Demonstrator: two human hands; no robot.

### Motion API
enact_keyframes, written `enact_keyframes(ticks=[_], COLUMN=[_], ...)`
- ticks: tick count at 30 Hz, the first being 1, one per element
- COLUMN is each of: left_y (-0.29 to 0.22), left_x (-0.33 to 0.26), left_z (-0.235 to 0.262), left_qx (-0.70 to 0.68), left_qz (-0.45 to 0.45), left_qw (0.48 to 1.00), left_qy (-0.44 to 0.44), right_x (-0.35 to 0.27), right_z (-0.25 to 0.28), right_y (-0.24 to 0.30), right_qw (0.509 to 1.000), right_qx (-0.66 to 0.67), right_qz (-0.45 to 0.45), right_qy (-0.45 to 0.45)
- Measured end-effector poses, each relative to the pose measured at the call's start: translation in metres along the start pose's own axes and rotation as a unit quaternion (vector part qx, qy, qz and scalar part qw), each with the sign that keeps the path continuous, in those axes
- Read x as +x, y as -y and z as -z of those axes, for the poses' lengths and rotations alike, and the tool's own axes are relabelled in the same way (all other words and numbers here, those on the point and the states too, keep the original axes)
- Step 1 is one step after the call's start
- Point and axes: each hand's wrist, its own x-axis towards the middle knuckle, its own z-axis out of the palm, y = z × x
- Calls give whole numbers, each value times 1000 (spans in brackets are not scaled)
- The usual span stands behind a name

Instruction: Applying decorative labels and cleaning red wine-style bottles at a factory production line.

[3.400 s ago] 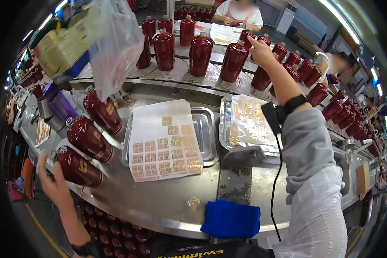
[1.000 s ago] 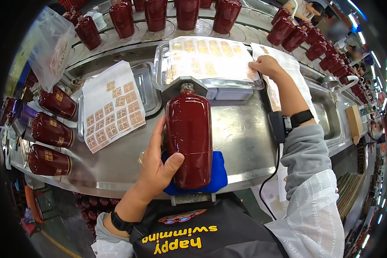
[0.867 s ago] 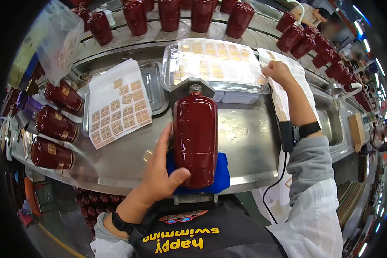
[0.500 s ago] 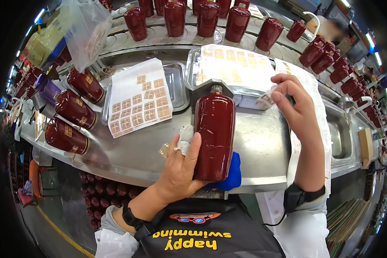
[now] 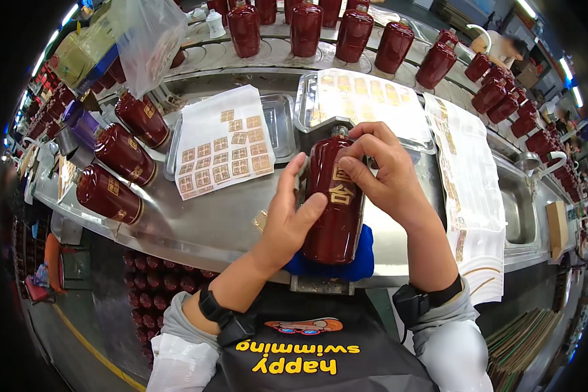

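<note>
A dark red glossy bottle [image 5: 330, 232] lies tilted in front of me, its neck away from me in a notched metal rest [image 5: 334, 123], its base on a blue cloth [image 5: 366, 253]. Gold character decals [image 5: 341, 195] show on its face. My left hand [image 5: 286, 219] grips the bottle's left side, thumb on the front and fingers stretched along the flank. With fingertips pinched together, my right hand [image 5: 387, 173] presses at the upper end of the gold decals and partly hides them. A small gold decal piece [image 5: 261, 221] is beside my left hand.
White sheets of gold decals lie on a left metal tray [image 5: 282, 121] and a right tray [image 5: 302, 108]. Several finished-looking red bottles [image 5: 125, 153] lean at the left. More bottles stand on the conveyor [image 5: 277, 49] behind. A long paper strip [image 5: 473, 215] and a sink [image 5: 517, 202] are at the right.
My right hand has moved left from beside the tray onto the bottle, where gold decals now show. My left hand has shifted up its side; the crumpled white wad there is out of sight.
</note>
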Motion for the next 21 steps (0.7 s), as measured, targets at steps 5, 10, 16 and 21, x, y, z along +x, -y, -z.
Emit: enact_keyframes(ticks=[5,10,16,21], left_y=[8,10,10,20], left_x=[11,12,11,15], left_z=[-7,-8,-7,-17], left_qx=[87,37,-13,137], left_qz=[-28,-19,-10,-50], left_qw=[996,999,1000,989], left_qy=[-12,5,-22,-37], right_x=[0,2,11,0], right_z=[-9,-6,-13,-1], right_y=[-5,-7,-1,1], right_qw=[999,1000,998,998], right_qx=[25,25,36,42], right_qz=[7,-6,42,-48], right_qy=[-18,-10,-5,24])
